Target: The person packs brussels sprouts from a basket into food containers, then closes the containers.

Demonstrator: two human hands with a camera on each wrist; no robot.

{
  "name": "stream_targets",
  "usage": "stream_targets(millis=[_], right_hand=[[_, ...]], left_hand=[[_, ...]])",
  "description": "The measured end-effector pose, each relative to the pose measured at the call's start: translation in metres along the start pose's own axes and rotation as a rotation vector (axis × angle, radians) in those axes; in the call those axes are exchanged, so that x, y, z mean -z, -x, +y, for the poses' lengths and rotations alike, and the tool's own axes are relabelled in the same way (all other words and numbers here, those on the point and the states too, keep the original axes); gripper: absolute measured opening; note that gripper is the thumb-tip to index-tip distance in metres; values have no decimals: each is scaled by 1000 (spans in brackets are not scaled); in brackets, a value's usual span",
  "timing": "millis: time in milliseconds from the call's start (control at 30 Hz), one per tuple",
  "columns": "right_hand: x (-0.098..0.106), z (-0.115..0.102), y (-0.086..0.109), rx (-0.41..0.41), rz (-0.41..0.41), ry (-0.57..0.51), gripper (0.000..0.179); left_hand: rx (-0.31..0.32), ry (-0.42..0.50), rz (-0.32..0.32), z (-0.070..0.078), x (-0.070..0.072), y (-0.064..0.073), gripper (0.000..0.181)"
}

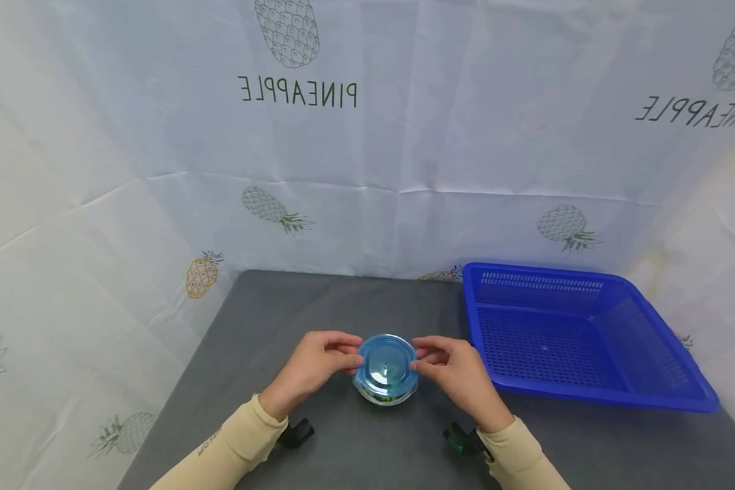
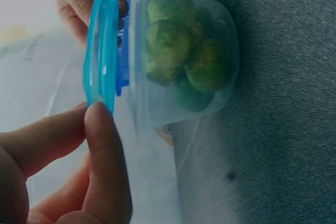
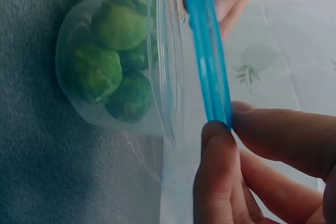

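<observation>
A round translucent blue lid is held level just above a clear plastic container; both wrist views show a gap between lid and rim. Inside the container lie several Brussels sprouts. My left hand pinches the lid's left edge between thumb and fingers. On the opposite edge, my right hand pinches the lid the same way. The container stands upright on the grey table, and neither hand touches it. In the head view the lid covers most of the container, leaving its front rim showing.
A blue plastic basket with slotted walls sits on the grey table, right of my right hand. Behind the table hangs a white curtain printed with pineapples, which also runs along both sides.
</observation>
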State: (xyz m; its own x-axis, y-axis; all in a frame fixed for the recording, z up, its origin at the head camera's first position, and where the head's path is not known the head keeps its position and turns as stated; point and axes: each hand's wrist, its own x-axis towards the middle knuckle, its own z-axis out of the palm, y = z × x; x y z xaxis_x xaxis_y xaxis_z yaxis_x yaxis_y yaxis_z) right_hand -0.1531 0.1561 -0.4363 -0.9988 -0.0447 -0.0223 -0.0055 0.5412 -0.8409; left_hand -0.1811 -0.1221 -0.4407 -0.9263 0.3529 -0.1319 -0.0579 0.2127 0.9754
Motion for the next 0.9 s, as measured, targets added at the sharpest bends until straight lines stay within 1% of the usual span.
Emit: stream_targets(millis=[233,433,567,667,767,833,900], right_hand=[[-6,1,-1,5,-46,32,30],[-6,0,3,-14,-38,60,27],[-6,2,3,-11,-39,66,26],[-5,4,2,-16,-52,62,24],[-6,7,0,-41,-78,43,22],[-7,10,-1,-59,-104,10,23],[-8,13,-3,-70,-132,-38,24]], left_hand=[[13,-43,11,-2,0,2,36],[-1,-100,18,-3,-4,3,34],[6,-106,15,-4,-6,3,34],[39,-95,8,-4,-6,3,34],[92,-75,-10,-5,-4,1,36],[124,-62,-30,-5,-3,0,38],[143,-50,-54,-6,-1,-1,39]])
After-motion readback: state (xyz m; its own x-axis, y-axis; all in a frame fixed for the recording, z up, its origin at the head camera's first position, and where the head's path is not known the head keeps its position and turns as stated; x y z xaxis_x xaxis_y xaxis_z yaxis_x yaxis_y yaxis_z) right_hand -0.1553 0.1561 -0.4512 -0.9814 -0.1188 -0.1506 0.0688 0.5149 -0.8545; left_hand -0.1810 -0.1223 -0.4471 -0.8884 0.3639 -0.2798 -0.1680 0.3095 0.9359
